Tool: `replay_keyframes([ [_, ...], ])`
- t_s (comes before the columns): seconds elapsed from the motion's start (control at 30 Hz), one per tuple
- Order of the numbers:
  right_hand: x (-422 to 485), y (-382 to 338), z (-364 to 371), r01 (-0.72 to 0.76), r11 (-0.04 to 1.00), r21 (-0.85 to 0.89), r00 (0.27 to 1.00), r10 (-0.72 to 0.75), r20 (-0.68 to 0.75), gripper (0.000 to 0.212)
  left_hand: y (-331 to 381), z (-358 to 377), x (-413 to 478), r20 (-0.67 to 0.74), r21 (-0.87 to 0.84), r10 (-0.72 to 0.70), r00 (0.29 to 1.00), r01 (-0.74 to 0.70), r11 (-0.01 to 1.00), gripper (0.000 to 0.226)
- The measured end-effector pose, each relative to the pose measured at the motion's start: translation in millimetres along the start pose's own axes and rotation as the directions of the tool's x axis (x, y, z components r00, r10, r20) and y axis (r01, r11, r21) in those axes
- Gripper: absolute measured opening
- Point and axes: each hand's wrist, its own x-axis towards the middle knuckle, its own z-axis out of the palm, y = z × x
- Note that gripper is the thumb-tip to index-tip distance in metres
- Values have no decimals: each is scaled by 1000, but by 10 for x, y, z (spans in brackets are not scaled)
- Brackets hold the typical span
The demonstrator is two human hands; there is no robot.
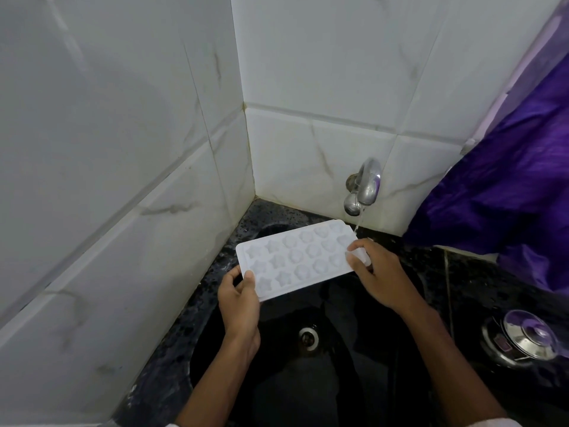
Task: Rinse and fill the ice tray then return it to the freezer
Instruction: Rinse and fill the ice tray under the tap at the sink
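Head view.
- Item: ice tray [295,260], white, star/round moulds facing up, held over sink [277,380].
- L hand [240,300]: thumb on top, gripping tray's near corner.
- R hand [375,272]: pinching opp. short edge.
- Tap [366,186]: running; stream [358,223] falls at tray's far corner.
- Tip: prob. slide tray under stream row by row, level when filling.

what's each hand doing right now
left hand: holding the ice tray at its left end
right hand: holding the same tray at its right end
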Motion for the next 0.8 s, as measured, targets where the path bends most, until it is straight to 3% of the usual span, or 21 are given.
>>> replay_keyframes([
  [0.13,1,30,-18,61,996,-59,998,-61,-14,29,20,12,5,-16,-21,-7,1000,7,1000,22],
  [0.3,84,101,-15,51,980,-192,992,-27,123,55,73,58,23,-19,-34,3,1000,-3,999,20],
  [0.43,148,119,-38,60,965,-257,989,-23,144,55,108,71,30,-22,-47,18,1000,-19,999,19],
  [0.6,155,116,-135,177,961,-212,982,-158,103,50,81,46,13,-11,-43,7,1000,-7,999,19],
  [0.8,133,106,-106,123,952,-282,980,-72,186,54,71,35,-1,-21,-37,-3,1000,3,999,18],
])
